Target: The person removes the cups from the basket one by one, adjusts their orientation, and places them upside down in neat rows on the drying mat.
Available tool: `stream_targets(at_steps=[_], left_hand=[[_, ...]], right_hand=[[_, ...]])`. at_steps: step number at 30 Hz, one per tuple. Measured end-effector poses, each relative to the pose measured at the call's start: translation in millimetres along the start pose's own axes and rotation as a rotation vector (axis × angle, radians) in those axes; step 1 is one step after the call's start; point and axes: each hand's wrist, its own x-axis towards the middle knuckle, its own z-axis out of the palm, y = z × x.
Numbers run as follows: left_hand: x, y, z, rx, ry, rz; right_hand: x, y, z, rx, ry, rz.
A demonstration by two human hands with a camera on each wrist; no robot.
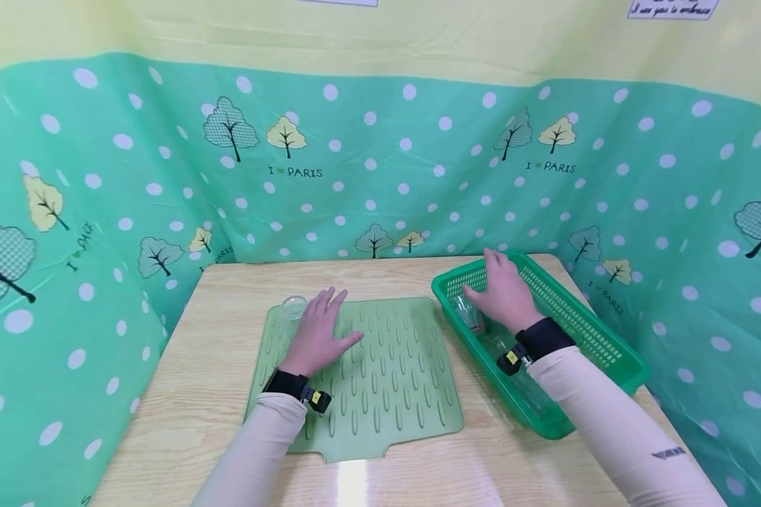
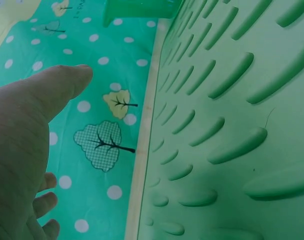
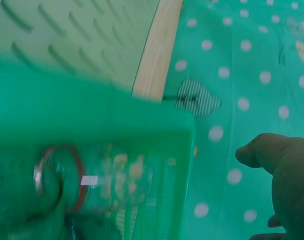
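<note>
Head view: the left hand is laid flat, fingers straight, on the green mat; a clear cup is seen just beyond its fingertips. The right hand is held open inside the green basket, over a glass.

Left wrist view: straight fingers are seen beside the mat.

Right wrist view: a blurred glass is seen in the basket, apart from the relaxed hand.

Cloth-screened tabletop recording booth

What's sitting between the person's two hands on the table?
In the head view, between the left hand and right hand lie the ridged green mat, bare wood, and the green basket's near wall.
</note>
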Motion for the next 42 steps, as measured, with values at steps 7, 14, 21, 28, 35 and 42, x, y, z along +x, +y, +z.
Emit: stream_targets(at_steps=[7,14,21,28,35,42], left_hand=[[0.2,1.1,-2.4,-0.007,-0.006,0.004],[-0.9,1.3,-4.0,-0.008,0.011,0.008],[-0.6,1.0,-3.2,-0.018,0.025,0.004],[-0.5,2.1,-2.8,-0.019,0.037,0.013],[-0.2,3.2,-2.8,-0.016,0.072,0.043],[2.3,2.2,-1.7,-0.009,0.038,0.04]], right_hand=[[0,43,-18,-0.005,-0.116,0.09],[-10,78,-42,-0.084,-0.269,0.115],[-17,95,-52,-0.156,-0.454,0.118],[-21,108,-50,-0.193,-0.597,0.179],[-20,112,-51,-0.217,-0.671,0.193],[-20,111,-50,-0.211,-0.678,0.202]])
